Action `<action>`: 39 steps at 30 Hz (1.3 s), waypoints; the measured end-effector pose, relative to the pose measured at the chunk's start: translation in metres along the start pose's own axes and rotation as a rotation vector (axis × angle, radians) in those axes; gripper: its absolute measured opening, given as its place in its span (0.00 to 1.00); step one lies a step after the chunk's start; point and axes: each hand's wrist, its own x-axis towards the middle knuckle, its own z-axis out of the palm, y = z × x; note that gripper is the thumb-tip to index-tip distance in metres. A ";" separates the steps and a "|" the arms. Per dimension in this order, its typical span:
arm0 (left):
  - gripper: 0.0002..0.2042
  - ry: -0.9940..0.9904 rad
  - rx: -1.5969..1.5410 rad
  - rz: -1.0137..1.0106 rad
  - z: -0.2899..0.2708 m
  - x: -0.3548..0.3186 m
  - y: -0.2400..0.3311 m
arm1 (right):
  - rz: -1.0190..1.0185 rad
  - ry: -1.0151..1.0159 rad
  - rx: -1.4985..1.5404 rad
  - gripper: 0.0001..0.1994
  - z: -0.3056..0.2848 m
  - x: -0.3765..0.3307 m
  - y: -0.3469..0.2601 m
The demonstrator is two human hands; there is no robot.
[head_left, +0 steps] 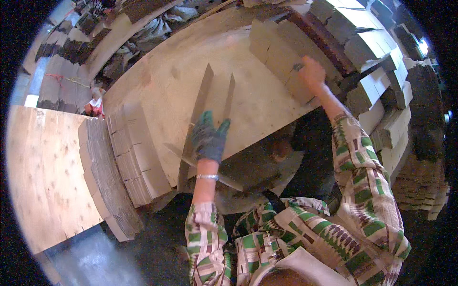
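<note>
My left hand (209, 139), in a dark grey glove with green fingertips, lies on a folded cardboard piece (202, 95) on the wooden tabletop (167, 71). Its thumb stands apart from the fingers. Two long narrow flaps of the piece stick up beyond the hand. My right hand (312, 75) is bare apart from something dark at its fingertips. Its fingers are curled over flat brown cardboard sheets (272, 50) at the table's far right. What they grip, if anything, is hard to make out.
Left of my left hand stand stacks of cardboard blanks (133, 150), beside a pale wooden board (45, 176). More cardboard stacks (381, 90) rise on the right. A dark brown bar (322, 40) runs behind the sheets. Crumpled sacking (157, 26) lies past the far edge.
</note>
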 end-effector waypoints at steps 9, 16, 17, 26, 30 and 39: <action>0.19 -0.099 -0.047 0.035 0.066 0.037 -0.038 | -0.355 0.394 0.618 0.24 -0.013 -0.052 -0.093; 0.16 -0.105 0.021 0.142 0.063 0.034 -0.031 | -0.517 -0.232 0.643 0.38 -0.012 -0.116 -0.175; 0.16 -0.158 -0.006 0.121 0.058 0.035 -0.019 | -0.522 -0.247 0.564 0.38 -0.006 -0.118 -0.173; 0.15 0.184 0.134 0.054 0.038 0.037 -0.026 | -0.543 -0.366 0.489 0.44 0.023 -0.135 -0.171; 0.17 0.168 0.205 -0.146 0.031 0.068 -0.060 | -0.565 -0.354 0.500 0.45 0.024 -0.134 -0.167; 0.19 -0.158 0.132 -0.278 0.033 0.075 -0.066 | -0.620 -0.248 0.471 0.44 0.042 -0.141 -0.162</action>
